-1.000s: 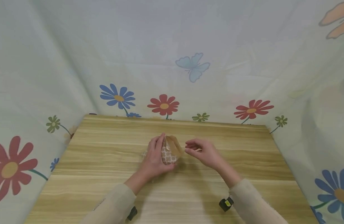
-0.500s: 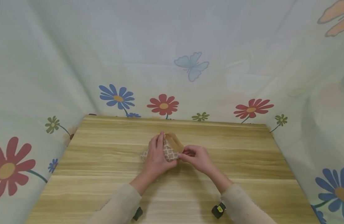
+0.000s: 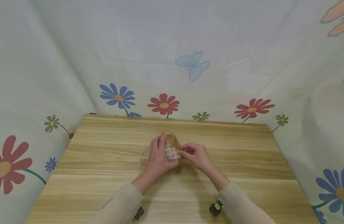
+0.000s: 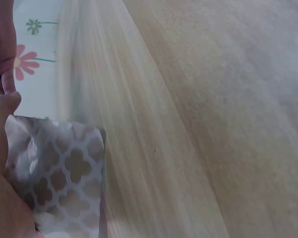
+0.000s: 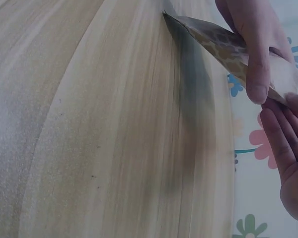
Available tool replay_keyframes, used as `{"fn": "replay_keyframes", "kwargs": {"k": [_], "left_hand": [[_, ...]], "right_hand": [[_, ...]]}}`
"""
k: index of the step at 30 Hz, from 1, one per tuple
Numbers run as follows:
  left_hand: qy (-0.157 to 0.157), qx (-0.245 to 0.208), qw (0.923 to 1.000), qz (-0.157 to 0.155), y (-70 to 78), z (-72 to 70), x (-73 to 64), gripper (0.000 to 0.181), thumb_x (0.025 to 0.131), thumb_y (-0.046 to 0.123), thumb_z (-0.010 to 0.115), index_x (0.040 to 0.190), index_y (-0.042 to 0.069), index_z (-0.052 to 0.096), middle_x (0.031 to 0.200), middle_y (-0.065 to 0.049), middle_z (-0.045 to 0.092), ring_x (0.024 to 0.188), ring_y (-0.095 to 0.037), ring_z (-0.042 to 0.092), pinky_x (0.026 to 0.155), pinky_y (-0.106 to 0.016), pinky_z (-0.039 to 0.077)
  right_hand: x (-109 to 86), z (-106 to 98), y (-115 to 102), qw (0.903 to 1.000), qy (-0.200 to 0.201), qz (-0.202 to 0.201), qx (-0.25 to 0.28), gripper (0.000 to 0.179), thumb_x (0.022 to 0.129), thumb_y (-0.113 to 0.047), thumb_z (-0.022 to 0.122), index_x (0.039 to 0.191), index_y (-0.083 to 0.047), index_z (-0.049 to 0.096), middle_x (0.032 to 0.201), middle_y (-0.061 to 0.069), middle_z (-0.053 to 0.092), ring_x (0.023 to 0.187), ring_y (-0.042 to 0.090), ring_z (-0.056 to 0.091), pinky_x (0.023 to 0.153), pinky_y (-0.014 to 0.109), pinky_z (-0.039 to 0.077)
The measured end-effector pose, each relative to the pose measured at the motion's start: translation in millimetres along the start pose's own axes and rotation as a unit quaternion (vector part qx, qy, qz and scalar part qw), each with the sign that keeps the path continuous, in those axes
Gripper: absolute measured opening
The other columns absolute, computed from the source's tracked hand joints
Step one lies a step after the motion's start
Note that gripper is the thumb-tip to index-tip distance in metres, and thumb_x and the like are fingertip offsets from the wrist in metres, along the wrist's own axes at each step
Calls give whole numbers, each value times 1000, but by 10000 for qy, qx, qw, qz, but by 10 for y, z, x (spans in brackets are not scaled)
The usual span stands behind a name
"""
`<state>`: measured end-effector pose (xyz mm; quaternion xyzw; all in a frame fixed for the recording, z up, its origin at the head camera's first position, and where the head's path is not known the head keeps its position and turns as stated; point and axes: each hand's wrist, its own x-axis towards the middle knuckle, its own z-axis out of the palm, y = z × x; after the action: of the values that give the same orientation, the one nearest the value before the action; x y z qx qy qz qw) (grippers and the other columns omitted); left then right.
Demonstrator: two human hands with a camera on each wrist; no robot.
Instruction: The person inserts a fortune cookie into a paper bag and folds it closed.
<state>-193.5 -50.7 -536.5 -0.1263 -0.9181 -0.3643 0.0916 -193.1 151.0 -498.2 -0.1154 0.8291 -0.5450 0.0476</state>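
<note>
A small brown paper bag (image 3: 171,152) with a white lattice pattern is held just above the middle of the table. My left hand (image 3: 157,158) grips it from the left, thumb along the near side and fingers on the far side. At the bag's right end, my right hand (image 3: 198,156) pinches the edge of the mouth between thumb and fingers. Plain brown inner paper shows at that mouth. In the left wrist view the bag's patterned bottom part (image 4: 72,171) faces the camera. From the right wrist, the bag (image 5: 213,42) looks flat and tapering. Its inside is hidden.
The wood-grain table (image 3: 104,140) spreads around both hands. A pale curtain (image 3: 144,62) with printed flowers and a butterfly hangs behind it and along both sides. Dark wrist devices (image 3: 215,209) show beneath the sleeves.
My right hand has come leftward from beside the bag and taken hold of its mouth edge. The mouth looks narrower now. My left hand keeps its grip, nearly in place.
</note>
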Motion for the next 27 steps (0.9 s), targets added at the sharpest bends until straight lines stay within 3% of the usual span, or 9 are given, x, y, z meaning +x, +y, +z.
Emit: {"fn": "replay_keyframes", "kwargs": {"k": [7, 10, 13, 19, 23, 27], "left_hand": [[-389, -422, 9977, -350, -60, -43, -19, 144, 67, 55, 100, 173, 16, 10, 165, -19, 28, 148, -38, 37, 114, -58, 47], [-598, -671, 9948, -473, -109, -102, -10, 139, 72, 57, 97, 173, 15, 11, 166, -19, 29, 148, -38, 39, 117, -58, 44], [-699, -922, 9916, -581, -169, -186, 26, 124, 82, 58, 88, 171, 10, 17, 163, -19, 37, 147, -37, 43, 119, -57, 42], [-817, -1544, 9816, -767, -257, -335, 147, 83, 101, 51, 71, 161, 2, 43, 150, -19, 57, 139, -37, 55, 116, -56, 45], [-1004, -1865, 9725, -965, -299, -350, 223, 61, 105, 45, 68, 149, 4, 60, 139, -14, 68, 129, -33, 64, 110, -52, 51], [-1145, -1997, 9651, -1252, -297, -331, 290, 51, 104, 49, 67, 137, 10, 72, 135, -8, 72, 126, -29, 66, 107, -50, 54]], "right_hand": [[19, -37, 53, 10000, 20, -48, 3, 16, 98, -7, 77, 109, 5, 78, 104, 20, 79, 91, 35, 79, 79, 38, 65], [32, -72, 91, 10000, 36, -8, -15, 15, 98, -6, 77, 109, 4, 78, 103, 19, 79, 92, 38, 79, 81, 44, 65], [49, -110, 126, 10000, 2, 19, -28, 14, 98, -6, 77, 108, 3, 79, 103, 18, 79, 93, 39, 78, 82, 46, 65], [51, -214, 119, 9999, -145, -24, 53, 16, 98, -6, 76, 110, 5, 77, 104, 19, 79, 93, 40, 78, 83, 45, 65], [54, -280, 112, 9995, -255, 97, 162, 19, 98, -7, 76, 114, 4, 77, 106, 19, 79, 95, 41, 77, 87, 49, 64], [68, -326, 128, 9987, -293, 213, 363, 20, 100, -8, 75, 116, 5, 76, 107, 21, 79, 96, 40, 77, 90, 55, 61]]}}
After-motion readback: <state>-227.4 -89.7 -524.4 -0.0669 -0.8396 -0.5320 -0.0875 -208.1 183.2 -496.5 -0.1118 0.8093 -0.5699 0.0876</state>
